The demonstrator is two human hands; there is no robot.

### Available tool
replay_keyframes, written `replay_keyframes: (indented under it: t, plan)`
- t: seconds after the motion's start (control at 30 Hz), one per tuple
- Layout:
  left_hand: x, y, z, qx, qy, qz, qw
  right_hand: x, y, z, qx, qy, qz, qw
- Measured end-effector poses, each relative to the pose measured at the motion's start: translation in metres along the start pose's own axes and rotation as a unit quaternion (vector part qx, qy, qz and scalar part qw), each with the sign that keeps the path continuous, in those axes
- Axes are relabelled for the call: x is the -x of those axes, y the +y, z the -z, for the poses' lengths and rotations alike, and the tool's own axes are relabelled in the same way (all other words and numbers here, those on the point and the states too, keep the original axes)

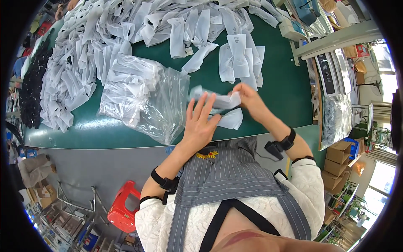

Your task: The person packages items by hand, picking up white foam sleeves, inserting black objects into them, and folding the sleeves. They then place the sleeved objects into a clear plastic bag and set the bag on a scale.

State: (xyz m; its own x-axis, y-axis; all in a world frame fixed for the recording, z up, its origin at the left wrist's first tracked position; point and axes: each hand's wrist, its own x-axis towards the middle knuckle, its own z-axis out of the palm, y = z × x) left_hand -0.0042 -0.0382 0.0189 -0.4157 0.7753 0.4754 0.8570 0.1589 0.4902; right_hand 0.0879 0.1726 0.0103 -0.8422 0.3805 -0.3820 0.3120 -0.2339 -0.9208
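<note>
Bright indoor fisheye shot, mostly sharp around centre.
Windows [380, 206] at 2 and 4 o'clock blown out; pale glare on green tabletop [86, 129], 9 o'clock; highlights on clear plastic bag [170, 101]. Held white packet [228, 101] slightly motion-blurred. Tabletop's front edge bows; corners black.

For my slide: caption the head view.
Left hand and right hand handle white packets beside a plastic bag on a green table.

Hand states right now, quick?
Left hand: open, fingers extended at the white packet; whether it grips cannot be told.
Right hand: closed, fingers pinching the right end of that packet.
</note>
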Motion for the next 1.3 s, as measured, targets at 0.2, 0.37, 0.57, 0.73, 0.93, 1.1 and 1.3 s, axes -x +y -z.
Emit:
replay_keyframes:
  t: [0.2, 0.37, 0.57, 0.73, 0.93, 1.1, 1.3]
  plan:
    - [-0.005, -0.027, -0.023, 0.014, -0.141, -0.041, 0.989, 0.003, 0.01, 0.004, 0.095, -0.03, -0.099, 0.99]
    - [-0.004, -0.028, -0.027, 0.018, -0.112, -0.039, 0.993, -0.042, -0.043, -0.013, 0.507, 0.032, 0.27, 0.818]
    - [0.001, -0.021, -0.023, -0.013, -0.092, -0.049, 0.995, -0.13, -0.038, -0.051, 0.629, 0.055, 0.446, 0.634]
    - [0.001, -0.015, -0.027, 0.011, -0.098, 0.025, 0.995, -0.123, -0.023, -0.091, 0.635, 0.012, 0.521, 0.57]
    - [0.003, -0.014, -0.029, 0.036, -0.099, 0.028, 0.994, -0.13, -0.061, -0.065, 0.604, 0.069, 0.44, 0.66]
    - [0.007, -0.011, -0.027, 0.054, -0.108, 0.015, 0.993, -0.05, -0.098, -0.021, 0.307, -0.013, 0.298, 0.904]
    - [0.007, -0.006, -0.024, 0.073, -0.141, -0.037, 0.987, 0.012, -0.017, -0.005, 0.362, 0.051, 0.264, 0.892]
